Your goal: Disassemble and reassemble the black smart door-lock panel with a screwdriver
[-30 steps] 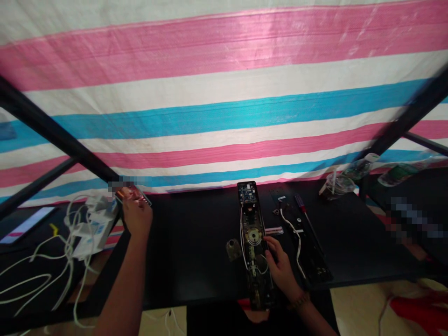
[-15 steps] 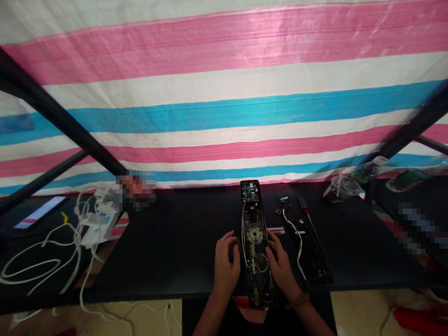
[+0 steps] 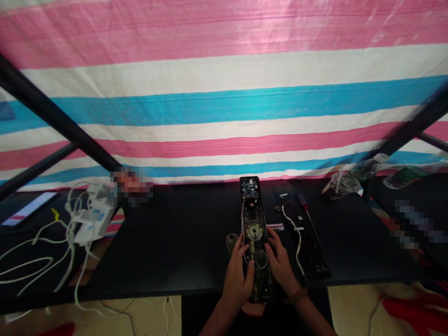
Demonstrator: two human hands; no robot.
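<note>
A long black opened housing [image 3: 252, 214], like an electronic door lock panel, extends from the table toward my lap. A circuit board sits at its far end, a round metal part midway, and thin wires run along it. My left hand [image 3: 238, 275] grips its left edge, thumb over the lower inside. My right hand [image 3: 280, 263] holds the right edge, fingertips curled against the rim. A small metal part [image 3: 231, 242] with a hole lies on the table beside my left fingers. To the right lies a black cover panel [image 3: 313, 261] with a white cable [image 3: 297, 233] on it.
A screwdriver [image 3: 304, 201] lies along the cover panel. Plastic cups [image 3: 343, 182] and a clear bottle [image 3: 367, 168] stand back right. White cables [image 3: 72, 224], a white box [image 3: 93, 226] and a phone [image 3: 30, 208] are on the left. Black frame bars [image 3: 56, 107] rise before striped sheeting.
My left hand has moved right, from beside the housing onto its edge, uncovering the small metal part. The right hand stays at its side. The view has shifted slightly.
</note>
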